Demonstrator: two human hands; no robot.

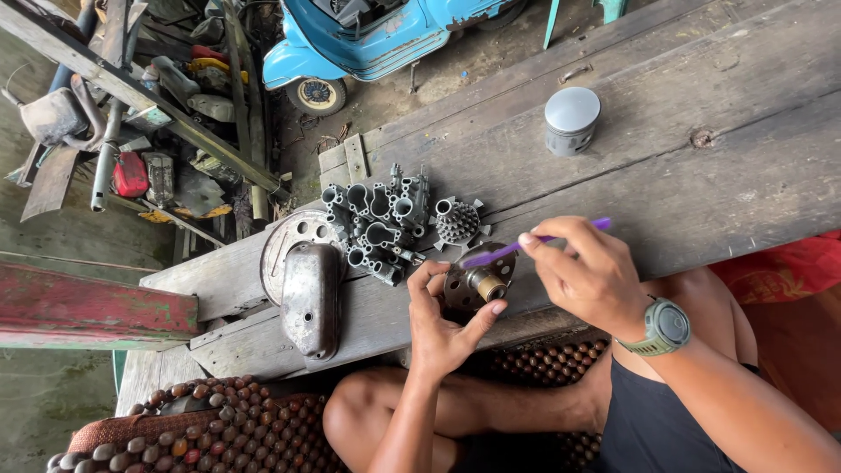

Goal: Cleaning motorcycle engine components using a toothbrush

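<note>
Seen from the head camera, a person sits cross-legged at the edge of a weathered grey wooden plank bench (666,149) that runs diagonally across the middle of the frame. Just below centre, the left hand (442,320) is curled around a round, perforated dark metal disc with a brass-coloured hub (473,285), thumb on one side and fingers on the other, holding it against the bench edge. The right hand (583,271), right of centre and wearing an olive-green wristwatch (664,328), pinches a thin purple plastic brush handle (526,246) between thumb and fingertips; the far end of the handle lies over the disc, though whether it touches cannot be told.

Just above the disc, on the bench, rests a small grey toothed metal sprocket-like part (457,221), and left of it a cluster of grey cast-metal carburettor bodies with open round ports (377,223). Further left lies an oblong dull-metal cover (309,298) on top of a flat round perforated metal plate (285,241). In the upper right of the bench stands a short grey metal piston, crown up (571,119), well apart from the hands.

At the top centre a light-blue scooter (368,39) stands on the ground; the upper left holds a heap of scrap metal parts (158,114). Along the bottom edge runs a brown beaded seat mat (219,429).
</note>
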